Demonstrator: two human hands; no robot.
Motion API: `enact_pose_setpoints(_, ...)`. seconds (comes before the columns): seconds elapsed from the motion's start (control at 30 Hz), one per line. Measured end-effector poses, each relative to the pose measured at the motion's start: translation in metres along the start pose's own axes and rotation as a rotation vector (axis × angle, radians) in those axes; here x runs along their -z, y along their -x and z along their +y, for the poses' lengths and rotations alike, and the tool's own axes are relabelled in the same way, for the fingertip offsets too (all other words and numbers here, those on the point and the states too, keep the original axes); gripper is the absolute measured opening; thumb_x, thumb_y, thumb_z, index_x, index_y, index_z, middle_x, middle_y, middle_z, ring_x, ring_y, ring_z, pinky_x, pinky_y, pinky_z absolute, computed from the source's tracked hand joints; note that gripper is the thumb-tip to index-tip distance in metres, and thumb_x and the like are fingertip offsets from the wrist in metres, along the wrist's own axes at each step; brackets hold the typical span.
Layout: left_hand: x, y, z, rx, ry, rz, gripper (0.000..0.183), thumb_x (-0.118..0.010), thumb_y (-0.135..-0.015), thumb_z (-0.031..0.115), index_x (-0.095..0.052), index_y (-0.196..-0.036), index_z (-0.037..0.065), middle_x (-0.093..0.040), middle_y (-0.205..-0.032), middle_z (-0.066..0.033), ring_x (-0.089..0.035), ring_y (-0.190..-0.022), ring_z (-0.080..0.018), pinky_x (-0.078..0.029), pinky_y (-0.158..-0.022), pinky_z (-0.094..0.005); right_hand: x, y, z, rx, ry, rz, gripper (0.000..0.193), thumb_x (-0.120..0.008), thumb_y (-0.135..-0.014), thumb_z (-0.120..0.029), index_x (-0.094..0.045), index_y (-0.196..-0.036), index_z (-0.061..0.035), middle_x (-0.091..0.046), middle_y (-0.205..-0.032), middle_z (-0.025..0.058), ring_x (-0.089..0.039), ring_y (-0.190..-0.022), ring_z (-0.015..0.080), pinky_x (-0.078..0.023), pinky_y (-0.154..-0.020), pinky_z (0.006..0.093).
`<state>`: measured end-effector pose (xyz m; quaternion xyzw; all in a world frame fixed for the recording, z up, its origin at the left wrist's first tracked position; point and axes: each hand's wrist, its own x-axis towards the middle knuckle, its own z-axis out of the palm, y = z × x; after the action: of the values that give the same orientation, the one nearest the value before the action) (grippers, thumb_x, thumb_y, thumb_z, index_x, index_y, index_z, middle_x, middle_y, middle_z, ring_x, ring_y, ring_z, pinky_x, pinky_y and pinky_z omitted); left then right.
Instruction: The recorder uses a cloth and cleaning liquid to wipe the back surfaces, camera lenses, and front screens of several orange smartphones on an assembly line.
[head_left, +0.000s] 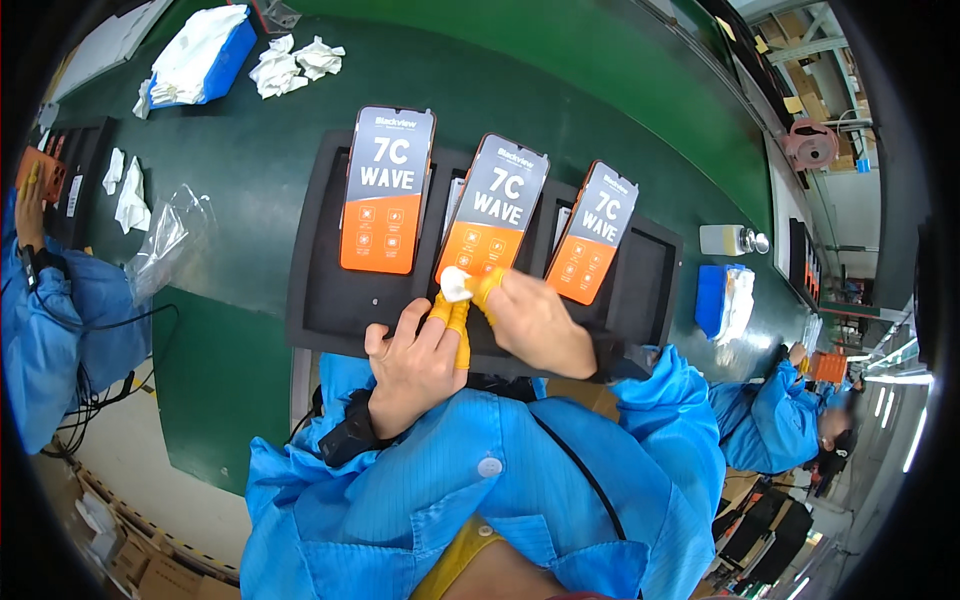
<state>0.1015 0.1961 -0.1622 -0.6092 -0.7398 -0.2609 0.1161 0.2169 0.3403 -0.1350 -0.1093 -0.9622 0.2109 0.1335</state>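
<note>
Hands work close together, left hand [418, 362] loosely open, right hand [540, 322] pinching a white wad [456, 286] at the middle phone [495, 200], seemingly partway wiped, while left phone [385, 190] and right phone [595, 230], farther along the black tray [335, 300], can't be judged.

Green bench [250, 160] — black tray [335, 300], blue boxes [237, 52], crumpled white wipes [278, 70], clear plastic bag [172, 245] — white bottle [720, 240].

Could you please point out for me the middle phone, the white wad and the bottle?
Middle phone [494, 203]: head view, middle of its front.
White wad [455, 284]: head view, middle of its visible side.
Bottle [722, 240]: head view, on its body.
</note>
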Motion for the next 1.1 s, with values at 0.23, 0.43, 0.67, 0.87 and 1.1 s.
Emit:
enact_pose_setpoints(0.23,0.005,0.002,-0.003,-0.027,0.028,-0.011,0.012,-0.068,-0.067,0.021,-0.066,-0.073,0.012,-0.057,-0.084,-0.0021,-0.055,-0.100,-0.0179,-0.022,-0.077,-0.0408,0.039,-0.095,0.068,-0.114,0.106,0.286,0.023,-0.056,-0.072,0.006,-0.054,-0.094,0.0005,-0.057,-0.087,0.0200,-0.057,-0.080,0.0409,-0.047,-0.069,0.0459)
enact_pose_setpoints(0.43,0.001,0.004,-0.003,0.000,0.060,0.038,0.013,-0.069,-0.064,0.019,-0.066,-0.072,0.009,-0.060,-0.084,-0.0013,-0.054,-0.098,-0.0179,-0.022,-0.078,-0.0408,0.020,-0.089,0.058,-0.126,0.092,0.306,0.014,-0.061,-0.081,-0.003,-0.059,-0.094,-0.0015,-0.059,-0.084,0.0183,-0.059,-0.078,0.0389,-0.048,-0.065,0.0422)
enact_pose_setpoints(0.67,0.023,0.003,-0.025,0.118,0.069,0.175,0.025,-0.070,-0.069,0.013,-0.070,-0.094,0.012,-0.065,-0.109,-0.0015,-0.056,-0.101,-0.0223,-0.027,-0.086,-0.0394,-0.008,-0.033,0.003,0.020,-0.043,0.050,0.014,-0.064,-0.078,0.000,-0.061,-0.092,-0.0013,-0.059,-0.080,0.0138,-0.060,-0.072,0.0329,-0.049,-0.064,0.0399)
enact_pose_setpoints(0.87,0.041,-0.016,-0.084,0.391,-0.074,-0.011,0.045,-0.066,-0.077,0.009,-0.061,-0.122,0.014,-0.053,-0.128,-0.0108,-0.051,-0.109,-0.0322,-0.036,-0.091,-0.0417,0.006,-0.027,0.005,0.226,-0.090,-0.093,0.018,-0.062,-0.073,-0.001,-0.059,-0.091,-0.0023,-0.053,-0.075,0.0115,-0.058,-0.072,0.0287,-0.049,-0.064,0.0390)
enact_pose_setpoints(1.1,0.052,-0.010,-0.059,0.438,0.156,-0.061,0.058,-0.081,-0.069,0.020,-0.060,-0.123,0.015,-0.050,-0.119,-0.0238,-0.052,-0.106,-0.0388,-0.046,-0.088,-0.0417,0.024,0.000,0.000,-0.049,-0.368,-0.247,0.018,-0.064,-0.080,-0.003,-0.062,-0.098,-0.0005,-0.060,-0.089,0.0188,-0.061,-0.080,0.0369,-0.051,-0.069,0.0414)
